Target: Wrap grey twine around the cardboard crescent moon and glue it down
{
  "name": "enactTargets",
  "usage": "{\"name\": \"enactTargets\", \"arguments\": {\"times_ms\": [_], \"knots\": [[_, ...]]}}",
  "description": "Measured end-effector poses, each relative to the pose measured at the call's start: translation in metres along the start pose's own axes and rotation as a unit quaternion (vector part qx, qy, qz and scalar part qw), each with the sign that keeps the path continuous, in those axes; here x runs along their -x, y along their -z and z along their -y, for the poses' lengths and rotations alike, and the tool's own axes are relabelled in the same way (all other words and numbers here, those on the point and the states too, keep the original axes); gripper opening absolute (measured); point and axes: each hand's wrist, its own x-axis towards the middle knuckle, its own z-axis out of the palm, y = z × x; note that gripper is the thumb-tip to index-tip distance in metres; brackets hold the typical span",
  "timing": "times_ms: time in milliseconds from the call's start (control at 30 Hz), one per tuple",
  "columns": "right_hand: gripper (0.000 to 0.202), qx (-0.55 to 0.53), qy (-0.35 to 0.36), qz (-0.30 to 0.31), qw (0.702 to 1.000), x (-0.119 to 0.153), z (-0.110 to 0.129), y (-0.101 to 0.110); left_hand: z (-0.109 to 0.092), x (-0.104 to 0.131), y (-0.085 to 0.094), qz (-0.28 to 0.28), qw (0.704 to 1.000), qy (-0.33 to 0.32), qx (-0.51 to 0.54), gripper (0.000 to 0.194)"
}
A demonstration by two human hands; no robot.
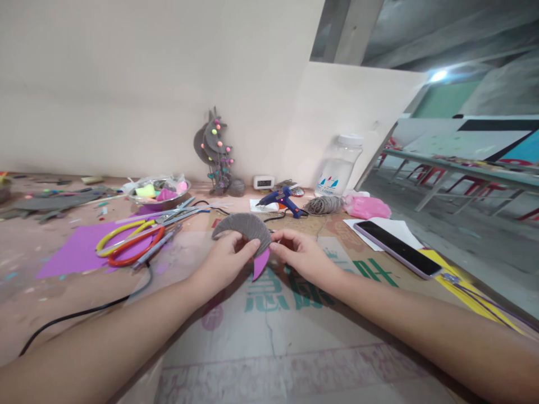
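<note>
Head view shows a grey yarn-wrapped crescent [241, 225] between the person's fingertips, above a cardboard sheet [320, 348]. The left hand [231, 252] grasps its body, thumb on the near face, apparently to steady the curve while leaving the bare purple tip [261, 265] exposed below the fingers. The right hand [301, 253] has thumb and forefinger drawn together at the crescent's right edge; whether they pinch that edge or a thin strand cannot be told. Beyond the fingers, a blue glue gun [283, 198] lies beside a grey yarn bundle [324, 205], both probably kept near for easy reach. Left of the left fingers, yellow-handled scissors [101, 244] and red-handled scissors [122, 260] overlap a purple sheet [63, 253]. Right of the right fingers, a phone [398, 248] rests partly on white paper [405, 229]. Farthest ahead, a grey hanging ornament [213, 143] stands against the wall [147, 84], perhaps set there as a reference.
</note>
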Motion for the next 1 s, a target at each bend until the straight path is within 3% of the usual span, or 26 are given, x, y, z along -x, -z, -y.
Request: {"name": "enactTargets", "arguments": {"times_ms": [267, 433, 533, 633, 733, 1000], "knots": [[0.017, 0.038, 0.025, -0.014, 0.999, -0.002, -0.001, 0.002, 0.003, -0.001, 0.001, 0.009, 1.000, 0.006, 0.010, 0.034], [0.030, 0.052, 0.028, -0.032, 0.998, -0.002, -0.001, 0.005, 0.004, -0.004, 0.000, -0.005, 0.999, 0.003, 0.051, 0.033], [0.041, 0.026, 0.049, -0.078, 0.995, -0.003, 0.000, 0.009, 0.003, -0.005, 0.000, -0.006, 0.995, 0.005, 0.095, 0.030], [0.033, 0.030, 0.052, -0.119, 0.991, -0.005, 0.000, 0.014, 0.003, -0.006, 0.000, -0.007, 0.993, 0.012, 0.120, 0.030], [0.019, 0.019, 0.041, -0.104, 0.994, -0.007, -0.003, 0.016, 0.005, -0.006, -0.001, -0.020, 0.993, 0.023, 0.112, 0.033], [0.016, -0.008, 0.011, -0.072, 0.997, -0.008, -0.006, 0.014, -0.001, -0.004, 0.000, -0.011, 0.989, 0.044, 0.142, 0.031]]}}
